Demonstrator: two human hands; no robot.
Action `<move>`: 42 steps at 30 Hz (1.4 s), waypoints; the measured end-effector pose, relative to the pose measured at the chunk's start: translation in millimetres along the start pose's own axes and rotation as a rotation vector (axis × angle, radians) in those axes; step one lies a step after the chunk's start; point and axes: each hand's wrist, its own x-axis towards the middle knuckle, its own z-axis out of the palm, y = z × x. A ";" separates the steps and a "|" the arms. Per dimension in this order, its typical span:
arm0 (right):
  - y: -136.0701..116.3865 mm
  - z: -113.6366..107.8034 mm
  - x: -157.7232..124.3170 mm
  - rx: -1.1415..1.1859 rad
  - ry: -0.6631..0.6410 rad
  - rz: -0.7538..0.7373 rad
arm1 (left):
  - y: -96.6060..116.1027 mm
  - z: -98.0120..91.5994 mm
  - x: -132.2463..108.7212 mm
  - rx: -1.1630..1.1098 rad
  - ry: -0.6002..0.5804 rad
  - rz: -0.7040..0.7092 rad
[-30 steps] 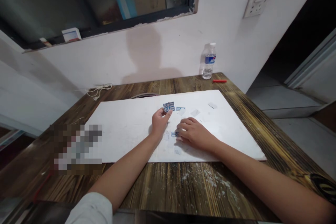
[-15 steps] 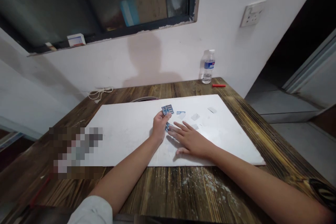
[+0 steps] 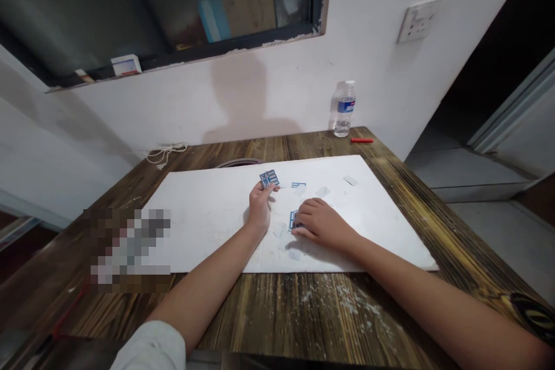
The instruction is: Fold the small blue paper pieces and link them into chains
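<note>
My left hand (image 3: 260,208) is closed, pinching a small blue-and-grey patterned card (image 3: 269,178) between thumb and fingers above the white board (image 3: 208,214). Nearer to me and to the right, my right hand (image 3: 318,221) has its fingers curled over a blue-framed piece (image 3: 292,219); the fingers hide much of that piece. Beyond the hands lies a thin blue cut-out frame (image 3: 298,185) on the board. Small clear or greyish scraps (image 3: 322,191) are scattered around it, and another scrap (image 3: 293,255) lies close to the board's near edge.
The board rests on a dark wooden table (image 3: 260,312). At the back right stand a water bottle (image 3: 344,110) and a red stick-like object (image 3: 361,140). A white cable (image 3: 165,153) lies at the back left. A blurred-out patch (image 3: 130,248) covers the left side.
My right hand has curled its fingers and drawn the blue-framed piece rightward, away from my left hand. The left hand with the card has shifted slightly left.
</note>
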 end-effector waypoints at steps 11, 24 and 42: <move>21.0 3.5 -4.1 -0.096 0.020 0.208 | 7.5 10.5 -14.7 -0.071 -0.395 -0.233; 68.8 -21.1 -21.9 -0.307 0.027 0.734 | 4.3 10.5 -13.6 -0.077 -0.415 -0.232; 54.5 -43.1 -22.9 -0.365 -0.047 0.711 | 1.0 8.8 -10.4 -0.016 -0.332 -0.146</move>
